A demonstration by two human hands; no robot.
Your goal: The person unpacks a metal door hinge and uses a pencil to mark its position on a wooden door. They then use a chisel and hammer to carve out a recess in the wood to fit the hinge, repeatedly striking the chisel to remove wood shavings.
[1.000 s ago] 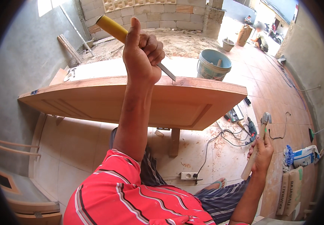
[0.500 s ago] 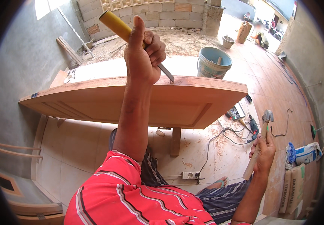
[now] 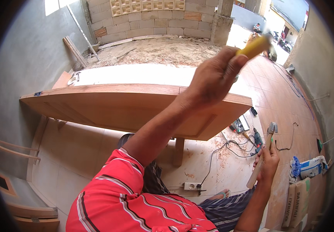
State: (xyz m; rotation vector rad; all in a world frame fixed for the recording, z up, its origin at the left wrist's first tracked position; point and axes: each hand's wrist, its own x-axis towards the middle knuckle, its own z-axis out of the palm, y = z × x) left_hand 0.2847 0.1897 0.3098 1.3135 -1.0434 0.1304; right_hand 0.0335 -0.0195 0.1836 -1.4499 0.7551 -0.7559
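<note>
My left hand (image 3: 215, 75) is closed round the yellow handle (image 3: 255, 45) of a chisel, raised over the right part of a wooden door (image 3: 136, 112). The handle tilts up to the right and its end is blurred. My hand hides the blade, so I cannot tell whether it touches the wood. The door lies on its long side, its narrow edge (image 3: 109, 88) uppermost, with a dark hinge (image 3: 38, 94) near the left end. Low on the right, my right hand (image 3: 267, 164) grips the wooden handle of a hammer (image 3: 272, 128), head up, apart from the door.
A wooden block (image 3: 179, 152) stands under the door. On the tiles lie a corded drill (image 3: 257, 137), a power strip (image 3: 192, 186) and wood shavings (image 3: 223, 156). Paper sacks (image 3: 296, 203) lean at the right wall. A person (image 3: 272, 53) crouches far off at the upper right.
My left hand has swung right along the door with the chisel, whose handle now points up right instead of up left. The bucket is now mostly hidden behind it. The hammer stays nearly in place.
</note>
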